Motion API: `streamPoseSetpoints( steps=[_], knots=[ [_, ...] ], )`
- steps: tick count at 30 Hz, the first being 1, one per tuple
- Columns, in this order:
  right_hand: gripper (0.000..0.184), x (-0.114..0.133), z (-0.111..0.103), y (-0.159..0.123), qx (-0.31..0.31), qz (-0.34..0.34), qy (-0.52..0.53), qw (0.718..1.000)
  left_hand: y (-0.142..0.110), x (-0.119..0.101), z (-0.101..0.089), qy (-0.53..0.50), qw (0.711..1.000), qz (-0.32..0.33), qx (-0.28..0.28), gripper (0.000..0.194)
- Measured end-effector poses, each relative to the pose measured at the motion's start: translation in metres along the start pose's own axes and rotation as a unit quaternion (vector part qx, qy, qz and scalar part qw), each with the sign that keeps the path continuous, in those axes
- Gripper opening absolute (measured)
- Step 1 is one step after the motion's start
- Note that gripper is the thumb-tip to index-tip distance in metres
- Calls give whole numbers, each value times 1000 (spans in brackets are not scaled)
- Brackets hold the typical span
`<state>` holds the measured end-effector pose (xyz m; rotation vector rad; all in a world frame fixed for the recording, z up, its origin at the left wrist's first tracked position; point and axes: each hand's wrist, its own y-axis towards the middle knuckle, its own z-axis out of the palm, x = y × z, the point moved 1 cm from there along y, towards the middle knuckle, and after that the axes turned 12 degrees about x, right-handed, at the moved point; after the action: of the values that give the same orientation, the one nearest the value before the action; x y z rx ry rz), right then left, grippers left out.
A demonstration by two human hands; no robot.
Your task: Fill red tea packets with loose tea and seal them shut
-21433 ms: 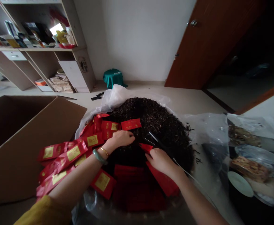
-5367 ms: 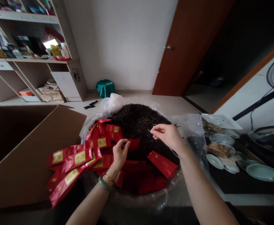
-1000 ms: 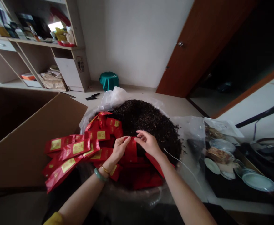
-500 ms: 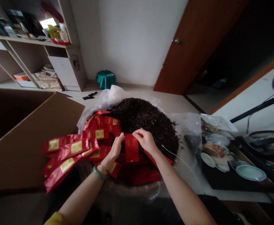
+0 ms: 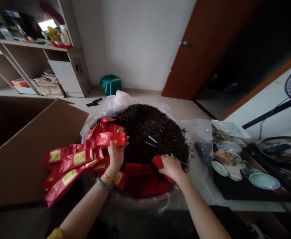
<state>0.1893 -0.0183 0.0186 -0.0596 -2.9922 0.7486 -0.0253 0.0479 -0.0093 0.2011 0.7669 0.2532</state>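
Observation:
My left hand (image 5: 117, 154) is closed around a red foil packet (image 5: 110, 138), raised over other filled red packets. Lower right, my right hand (image 5: 170, 167) has its fingers on another red packet (image 5: 157, 161) at the edge of the leaf heap; its fingertips are partly hidden. Dark dried leaves (image 5: 157, 121), like loose tea, form a large mound in a plastic-lined round container. On the leaves lies a slim pair of tweezers (image 5: 154, 142). Flat red packets (image 5: 145, 186) rest in front, and filled ones with gold labels (image 5: 77, 157) pile up on the left.
An open cardboard box (image 5: 41, 146) stands at the left. To the right, dishes (image 5: 264, 181) and a bag of dried pieces (image 5: 225, 157) sit on a dark tray. A white cable (image 5: 185, 163) crosses the container's right rim. Behind is a green-covered bin (image 5: 111, 84).
My left hand has turned and taken the red packet up to the left. My right hand has moved right and down to another red packet. The tweezers now show on the leaves.

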Motion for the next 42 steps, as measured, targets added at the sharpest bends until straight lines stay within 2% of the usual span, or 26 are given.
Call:
streamPoseSetpoints(
  steps=[1,3,9,13,16,18,19,21,22,24,25,26,27,30,32,35,39,42],
  knots=[
    [43,-1,5,-2,10,19,-33,999,0,1,0,2,1000,-3,19,57],
    [46,-2,10,-3,17,31,-54,998,-2,2,1,21,999,-10,44,52],
    [20,-10,-1,2,52,-12,-12,999,-11,-1,14,106,991,-37,74,43],
    [25,-13,-9,1,-22,-17,34,999,-11,1,14,140,987,-73,38,31],
    [25,-11,-8,1,-96,-53,71,991,-9,1,8,122,989,-85,16,45],
    [25,-7,-6,2,-134,-94,100,981,-8,0,6,118,989,-78,45,57],
    [24,-5,-6,3,-147,-119,115,975,-9,-1,6,128,985,-81,83,61],
    [25,1,-7,3,-155,-167,135,964,-12,-1,8,191,955,-102,201,66],
    [25,5,-8,3,-151,-189,137,961,-14,0,10,245,926,-113,264,63],
    [24,12,-11,3,-143,-229,128,954,-19,4,12,362,850,-130,360,41],
    [23,15,-13,3,-148,-247,127,949,-21,6,12,410,819,-132,378,28],
    [22,17,-14,3,-168,-260,135,941,-22,7,12,445,802,-132,376,19],
    [21,18,-15,4,-203,-263,152,931,-23,9,11,468,797,-131,358,17],
    [30,15,-11,9,-349,-215,252,877,-20,11,9,472,832,-112,269,20],
    [35,14,-6,14,-398,-187,303,846,-19,11,9,448,856,-101,239,24],
    [32,19,0,18,-408,-201,307,836,-19,12,9,419,859,-124,267,27],
    [33,31,2,18,-415,-258,244,838,-22,12,8,422,824,-151,347,33],
    [36,39,4,15,-432,-269,194,839,-23,13,6,434,816,-148,351,36]
  ],
)
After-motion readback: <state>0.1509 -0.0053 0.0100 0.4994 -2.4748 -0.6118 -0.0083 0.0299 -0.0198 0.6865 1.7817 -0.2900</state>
